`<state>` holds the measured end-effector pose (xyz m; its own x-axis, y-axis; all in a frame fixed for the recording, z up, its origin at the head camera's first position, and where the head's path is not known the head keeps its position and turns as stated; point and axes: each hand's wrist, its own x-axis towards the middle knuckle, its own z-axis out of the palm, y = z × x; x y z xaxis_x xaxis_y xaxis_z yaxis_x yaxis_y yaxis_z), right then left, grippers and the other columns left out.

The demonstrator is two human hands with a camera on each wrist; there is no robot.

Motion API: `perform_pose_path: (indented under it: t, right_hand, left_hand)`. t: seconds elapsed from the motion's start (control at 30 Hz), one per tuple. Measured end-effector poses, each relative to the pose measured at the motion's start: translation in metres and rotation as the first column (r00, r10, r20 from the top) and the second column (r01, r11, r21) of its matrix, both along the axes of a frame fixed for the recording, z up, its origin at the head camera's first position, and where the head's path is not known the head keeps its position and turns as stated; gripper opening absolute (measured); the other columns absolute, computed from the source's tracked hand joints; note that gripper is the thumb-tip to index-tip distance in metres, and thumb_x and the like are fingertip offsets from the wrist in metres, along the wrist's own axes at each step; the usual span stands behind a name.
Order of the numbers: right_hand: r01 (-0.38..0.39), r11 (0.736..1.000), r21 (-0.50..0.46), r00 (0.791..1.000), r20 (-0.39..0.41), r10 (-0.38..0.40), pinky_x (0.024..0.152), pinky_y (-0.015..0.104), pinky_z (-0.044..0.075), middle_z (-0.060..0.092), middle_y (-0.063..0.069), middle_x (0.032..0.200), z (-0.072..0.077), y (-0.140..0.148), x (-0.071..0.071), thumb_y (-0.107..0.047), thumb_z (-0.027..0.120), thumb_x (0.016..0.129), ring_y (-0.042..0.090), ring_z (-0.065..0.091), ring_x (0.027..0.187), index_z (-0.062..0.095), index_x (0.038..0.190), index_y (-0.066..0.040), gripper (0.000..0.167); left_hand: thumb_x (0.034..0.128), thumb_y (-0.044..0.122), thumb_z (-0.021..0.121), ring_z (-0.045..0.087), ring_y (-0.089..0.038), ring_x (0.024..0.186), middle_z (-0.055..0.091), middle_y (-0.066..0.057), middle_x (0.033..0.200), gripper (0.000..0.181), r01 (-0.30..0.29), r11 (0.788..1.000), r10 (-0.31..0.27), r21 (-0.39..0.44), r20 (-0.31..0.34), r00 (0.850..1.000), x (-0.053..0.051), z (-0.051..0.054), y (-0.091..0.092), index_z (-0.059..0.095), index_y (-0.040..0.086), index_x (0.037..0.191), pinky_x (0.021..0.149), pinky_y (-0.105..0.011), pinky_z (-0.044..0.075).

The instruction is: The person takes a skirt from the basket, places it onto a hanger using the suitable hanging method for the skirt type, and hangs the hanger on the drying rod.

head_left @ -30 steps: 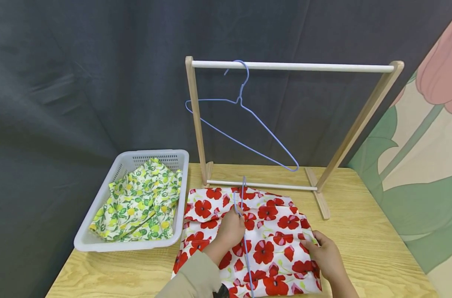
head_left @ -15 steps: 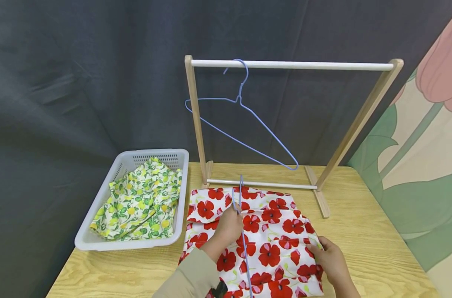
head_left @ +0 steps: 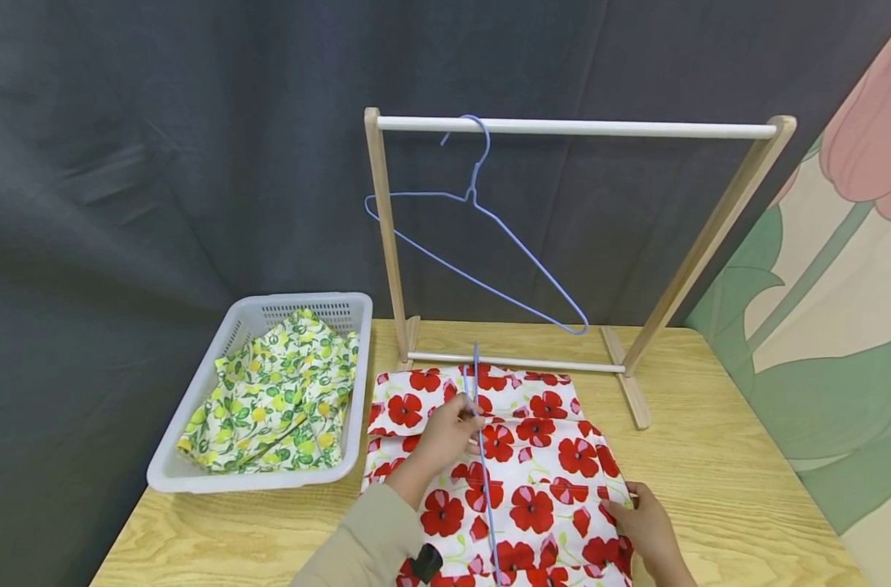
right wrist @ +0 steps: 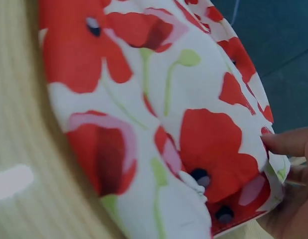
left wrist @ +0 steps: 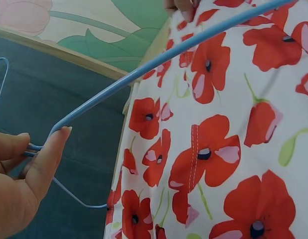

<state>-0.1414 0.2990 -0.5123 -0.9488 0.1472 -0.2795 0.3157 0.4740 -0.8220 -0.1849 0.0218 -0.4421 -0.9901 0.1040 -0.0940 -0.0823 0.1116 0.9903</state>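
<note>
The left hand [head_left: 447,432] pinched a hanger [left wrist: 104,94] and the right hand [head_left: 648,526] pinched the flowered cloth [head_left: 522,473], which seemed not yet hung.

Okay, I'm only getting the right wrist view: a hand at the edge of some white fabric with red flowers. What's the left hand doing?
Observer: The left hand pinches a thin blue wire hanger near its hook, above the white fabric with red flowers.
Operator: Got it. Is there another hanger anywhere?
Observer: Yes, a second blue wire hanger hangs bare from the white top bar of a wooden rack at the back of the table.
</note>
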Motion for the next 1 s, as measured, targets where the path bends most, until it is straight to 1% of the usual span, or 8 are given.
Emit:
perform_pose_path:
  t: [0.1,0.23,0.37,0.57,0.7,0.83,0.9,1.0]
  right_hand:
    - [0.000,0.997,0.073,1.000,-0.026,0.002,0.046,0.030,0.046,0.049,0.026,0.086,0.001,-0.003,0.003,-0.008,0.057,0.078,0.021,0.053,0.059,0.031,0.112,0.015,0.049]
    - [-0.021,0.978,0.210,0.999,-0.041,0.030,0.061,0.041,0.047,0.046,0.035,0.097,0.002,-0.009,0.004,-0.008,0.057,0.078,0.037,0.054,0.076,0.030,0.115,0.016,0.052]
    - [-0.025,0.953,0.301,0.998,-0.054,0.043,0.077,0.052,0.038,0.042,0.037,0.102,0.002,-0.015,0.005,-0.007,0.059,0.076,0.044,0.046,0.092,0.029,0.117,0.018,0.057]
    - [-0.019,0.905,0.426,0.986,-0.143,0.088,0.082,0.057,0.029,0.039,0.038,0.103,0.006,-0.024,0.012,-0.007,0.064,0.070,0.049,0.035,0.098,0.040,0.111,0.018,0.053]
    - [-0.047,0.901,0.431,0.978,-0.162,0.129,0.080,0.056,0.033,0.043,0.034,0.098,0.008,-0.032,0.015,-0.006,0.065,0.070,0.047,0.039,0.094,0.047,0.105,0.016,0.045]
    - [-0.073,0.921,0.382,0.962,-0.217,0.166,0.076,0.049,0.039,0.050,0.024,0.091,0.010,-0.042,0.019,-0.004,0.066,0.070,0.037,0.048,0.087,0.051,0.103,0.013,0.040]
    - [-0.092,0.941,0.327,0.950,-0.253,0.181,0.074,0.041,0.042,0.054,0.017,0.087,0.011,-0.048,0.022,-0.002,0.066,0.070,0.030,0.051,0.082,0.053,0.101,0.011,0.036]
    - [-0.138,0.970,0.202,0.947,-0.260,0.189,0.068,0.030,0.045,0.056,0.009,0.084,0.014,-0.060,0.026,0.000,0.066,0.070,0.020,0.053,0.076,0.055,0.099,0.007,0.032]
  left_hand:
    - [0.0852,0.005,0.051,0.054,-0.016,0.064,0.049,-0.008,0.077,0.006,0.008,1.000,-0.008,0.016,0.001,1.000,0.000,0.003,0.000,0.051,0.000,0.089,0.054,-0.028,0.050]
    - [0.0849,0.005,0.051,0.054,-0.018,0.067,0.050,-0.008,0.080,0.006,0.019,0.999,-0.019,0.049,0.006,1.000,0.000,0.005,-0.001,0.051,0.000,0.088,0.055,-0.029,0.050]
    - [0.0850,0.005,0.051,0.055,-0.021,0.070,0.051,-0.009,0.082,0.007,0.030,0.996,-0.030,0.078,0.007,1.000,-0.001,0.007,-0.001,0.050,-0.001,0.088,0.055,-0.030,0.050]
    - [0.0857,0.004,0.050,0.052,-0.018,0.066,0.051,-0.010,0.081,0.006,0.034,0.992,-0.036,0.123,0.014,0.999,-0.003,0.013,-0.002,0.049,-0.002,0.087,0.055,-0.033,0.050]
    - [0.0858,0.001,0.049,0.050,-0.015,0.063,0.051,-0.009,0.078,0.004,0.040,0.988,-0.044,0.150,0.021,0.999,0.000,0.024,-0.002,0.048,-0.003,0.085,0.056,-0.034,0.050]
    - [0.0859,-0.001,0.047,0.048,-0.014,0.059,0.049,-0.010,0.076,0.004,0.045,0.987,-0.051,0.153,0.034,0.998,0.005,0.039,-0.003,0.046,-0.003,0.083,0.056,-0.032,0.050]
    - [0.0864,-0.001,0.046,0.048,-0.015,0.059,0.049,-0.013,0.078,0.005,0.051,0.987,-0.056,0.152,0.031,0.998,0.005,0.043,-0.003,0.045,-0.003,0.082,0.056,-0.032,0.050]
    - [0.0871,0.001,0.046,0.050,-0.016,0.062,0.050,-0.015,0.082,0.005,0.060,0.985,-0.066,0.163,0.031,0.997,0.002,0.042,-0.003,0.047,-0.004,0.086,0.057,-0.032,0.050]
